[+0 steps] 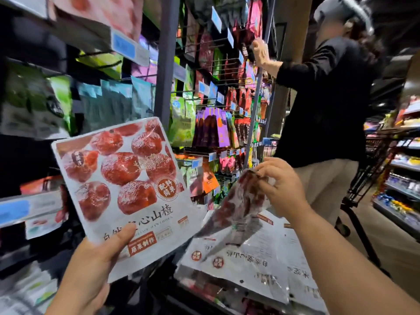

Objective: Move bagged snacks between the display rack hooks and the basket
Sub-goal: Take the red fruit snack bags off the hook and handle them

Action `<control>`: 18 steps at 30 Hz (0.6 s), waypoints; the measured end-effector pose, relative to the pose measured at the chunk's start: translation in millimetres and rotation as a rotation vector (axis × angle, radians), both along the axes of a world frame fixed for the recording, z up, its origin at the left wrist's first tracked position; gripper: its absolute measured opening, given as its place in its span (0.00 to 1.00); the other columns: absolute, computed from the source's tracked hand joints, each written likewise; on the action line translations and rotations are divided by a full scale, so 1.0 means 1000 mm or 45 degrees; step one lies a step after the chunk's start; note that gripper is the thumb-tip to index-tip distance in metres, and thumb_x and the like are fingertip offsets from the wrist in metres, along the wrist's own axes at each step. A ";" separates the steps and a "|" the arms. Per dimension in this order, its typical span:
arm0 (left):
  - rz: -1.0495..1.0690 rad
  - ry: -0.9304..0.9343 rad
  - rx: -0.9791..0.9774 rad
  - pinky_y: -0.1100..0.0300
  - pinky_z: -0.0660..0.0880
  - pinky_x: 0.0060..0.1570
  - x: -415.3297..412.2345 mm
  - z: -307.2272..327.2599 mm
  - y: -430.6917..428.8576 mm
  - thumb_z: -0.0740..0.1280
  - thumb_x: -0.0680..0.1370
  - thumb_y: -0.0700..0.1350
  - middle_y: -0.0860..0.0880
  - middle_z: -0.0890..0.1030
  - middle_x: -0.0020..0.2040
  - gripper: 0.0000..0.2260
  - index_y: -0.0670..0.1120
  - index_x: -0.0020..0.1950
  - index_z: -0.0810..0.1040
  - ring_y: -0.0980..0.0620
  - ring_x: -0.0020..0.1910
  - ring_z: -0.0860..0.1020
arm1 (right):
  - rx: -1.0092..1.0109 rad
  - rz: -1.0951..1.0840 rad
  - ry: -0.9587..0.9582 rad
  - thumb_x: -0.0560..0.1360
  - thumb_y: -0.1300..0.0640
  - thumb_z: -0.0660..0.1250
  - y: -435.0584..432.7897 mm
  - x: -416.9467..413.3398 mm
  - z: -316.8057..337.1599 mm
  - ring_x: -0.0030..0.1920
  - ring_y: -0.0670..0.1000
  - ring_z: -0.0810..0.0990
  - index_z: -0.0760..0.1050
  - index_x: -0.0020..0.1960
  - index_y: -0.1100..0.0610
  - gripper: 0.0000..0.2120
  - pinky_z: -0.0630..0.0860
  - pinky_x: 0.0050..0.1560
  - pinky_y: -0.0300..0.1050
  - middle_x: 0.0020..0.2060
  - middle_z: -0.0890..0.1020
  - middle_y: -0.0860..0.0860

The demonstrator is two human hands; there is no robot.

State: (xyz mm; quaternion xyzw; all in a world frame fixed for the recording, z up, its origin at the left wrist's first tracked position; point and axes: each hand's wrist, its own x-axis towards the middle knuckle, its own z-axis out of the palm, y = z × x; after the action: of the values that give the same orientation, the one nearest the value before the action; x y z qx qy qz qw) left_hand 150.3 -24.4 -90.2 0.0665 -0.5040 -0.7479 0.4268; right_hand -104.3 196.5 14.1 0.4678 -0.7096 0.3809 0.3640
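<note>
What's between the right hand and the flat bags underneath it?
In the head view, the blurred bag that the right hand pinches at its top hangs tilted there, over the flat bags.

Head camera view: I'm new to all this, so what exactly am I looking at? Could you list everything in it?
hawthorn bag: one, white with red fruit, held up left of centre
second bag: one, dark red and clear, blurred, tilted at centre right
flat bags: several, white with red print, piled low right; what holds them is hidden
hanging bags: many, green, purple, red, pink, on rack hooks ahead
price tags: many, blue, along the rack
other person: one, black top, light trousers, right, reaching to the rack
shopping cart: one, dark, behind that person
shelves: stocked, mixed colours, far right
left hand: grips the hawthorn bag's lower edge
right hand: pinches the second bag's top
</note>
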 end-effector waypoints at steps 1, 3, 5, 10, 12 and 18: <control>0.010 0.011 0.003 0.48 0.80 0.49 0.002 0.002 -0.001 0.74 0.62 0.42 0.44 0.84 0.55 0.26 0.45 0.60 0.80 0.43 0.53 0.83 | 0.033 -0.016 -0.012 0.67 0.68 0.75 -0.003 0.002 0.004 0.57 0.44 0.73 0.83 0.38 0.58 0.06 0.67 0.61 0.42 0.42 0.79 0.37; 0.046 0.029 -0.018 0.53 0.82 0.47 0.006 0.006 -0.005 0.71 0.66 0.38 0.45 0.85 0.54 0.21 0.45 0.59 0.80 0.45 0.52 0.84 | 0.082 -0.056 -0.057 0.68 0.69 0.74 -0.007 0.007 0.012 0.56 0.46 0.74 0.84 0.41 0.58 0.07 0.65 0.58 0.38 0.42 0.79 0.42; 0.090 0.045 -0.037 0.58 0.82 0.43 0.011 0.008 -0.010 0.69 0.68 0.37 0.46 0.85 0.54 0.20 0.45 0.60 0.79 0.47 0.51 0.84 | 0.119 -0.087 -0.112 0.70 0.67 0.73 -0.010 0.009 0.017 0.53 0.47 0.75 0.84 0.43 0.57 0.06 0.65 0.51 0.38 0.43 0.80 0.45; 0.138 0.015 -0.126 0.43 0.78 0.57 0.026 0.011 -0.028 0.76 0.64 0.41 0.45 0.84 0.57 0.25 0.48 0.61 0.80 0.42 0.56 0.82 | 0.115 -0.159 -0.154 0.76 0.51 0.70 -0.013 0.008 0.025 0.39 0.50 0.74 0.70 0.37 0.48 0.12 0.67 0.37 0.47 0.34 0.76 0.45; 0.199 -0.049 -0.184 0.41 0.73 0.62 0.031 0.013 -0.035 0.82 0.57 0.48 0.46 0.84 0.56 0.30 0.51 0.58 0.82 0.42 0.55 0.83 | 0.047 -0.108 -0.203 0.77 0.51 0.69 -0.013 0.013 0.032 0.36 0.45 0.73 0.68 0.36 0.47 0.14 0.67 0.35 0.45 0.32 0.75 0.44; 0.285 -0.204 -0.263 0.44 0.75 0.59 0.029 0.016 -0.035 0.82 0.54 0.58 0.53 0.86 0.52 0.29 0.60 0.54 0.83 0.47 0.53 0.84 | -0.233 0.235 -0.681 0.79 0.51 0.67 -0.027 0.028 0.037 0.47 0.55 0.83 0.77 0.45 0.52 0.06 0.79 0.52 0.58 0.43 0.84 0.52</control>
State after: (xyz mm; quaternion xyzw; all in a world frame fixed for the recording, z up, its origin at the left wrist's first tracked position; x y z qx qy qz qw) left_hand 179.1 -59.3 -73.9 0.1375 -0.6001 -0.6323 0.4703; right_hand -76.6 169.1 50.7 0.3788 -0.6974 0.5845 0.1686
